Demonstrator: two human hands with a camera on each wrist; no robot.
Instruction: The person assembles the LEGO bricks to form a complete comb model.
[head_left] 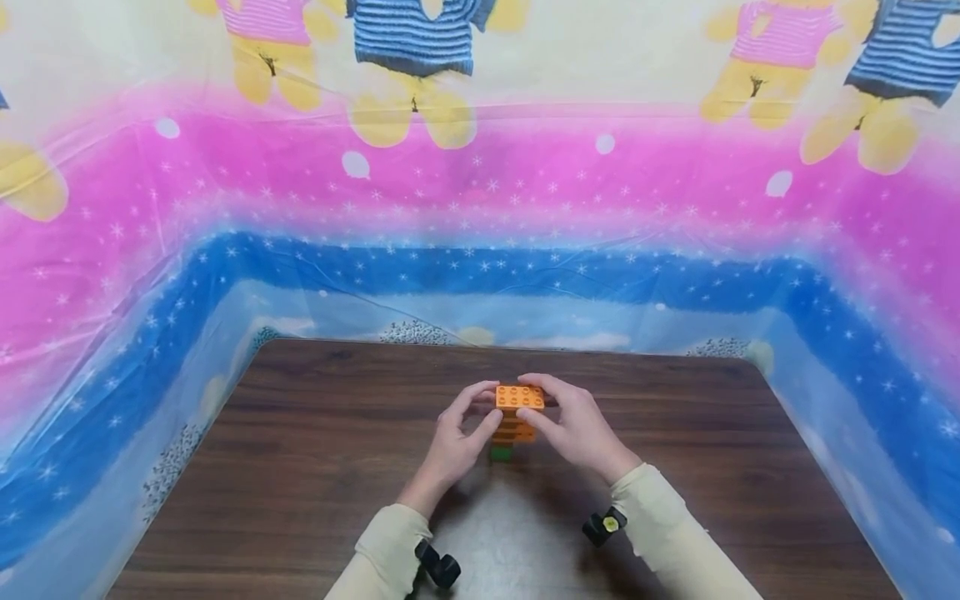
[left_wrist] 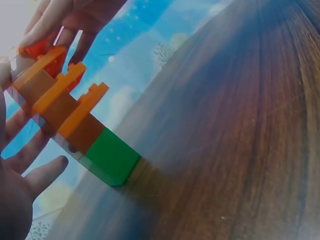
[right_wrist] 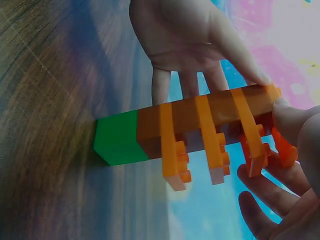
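Observation:
A tower of toy building bricks (right_wrist: 182, 122) stands upright on the table. Its base is a green brick (right_wrist: 117, 135); above it brown bricks alternate with thin orange ones that jut out to one side. On top lies a studded orange brick (head_left: 520, 397). My left hand (head_left: 459, 429) holds this top brick from the left, thumb in front and fingers behind. From the other side my right hand (head_left: 581, 421) pinches the same brick, its thumb at the near edge. The far fingertips are partly hidden behind the tower in the head view.
The dark wood-grain table (head_left: 315, 467) extends around the tower. A printed cloth (head_left: 480, 183) in pink, blue and white hangs behind it and along both sides. Small black devices (head_left: 438, 567) sit at both wrists, below the pale sleeves (head_left: 667, 517).

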